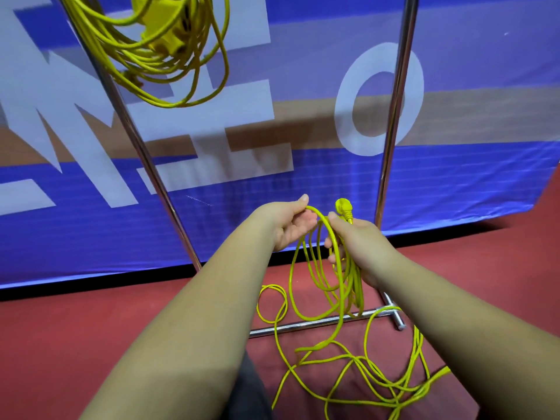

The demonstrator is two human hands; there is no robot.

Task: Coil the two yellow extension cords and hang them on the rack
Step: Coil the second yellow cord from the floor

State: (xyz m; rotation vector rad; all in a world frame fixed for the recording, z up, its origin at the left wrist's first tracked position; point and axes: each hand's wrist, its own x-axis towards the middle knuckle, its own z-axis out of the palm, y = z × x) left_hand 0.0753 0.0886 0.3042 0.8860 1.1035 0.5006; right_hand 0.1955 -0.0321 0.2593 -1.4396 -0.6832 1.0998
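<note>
Halfway: coiled yellow extension cord (157, 60) hung on chrome tube rack (397, 116); second yellow cord (356, 286) part-looped in clenched right grip (360, 241), left grip (288, 221) pinching it, rest on red floor (60, 328).

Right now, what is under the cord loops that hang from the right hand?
Under the loops, the rack's chrome base bar lies on the red floor, with the uncoiled cord sprawled in front. The right hand and forearm hide the lower part of the right upright.

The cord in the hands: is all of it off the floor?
No, much of the cord lies tangled on the red floor.
</note>
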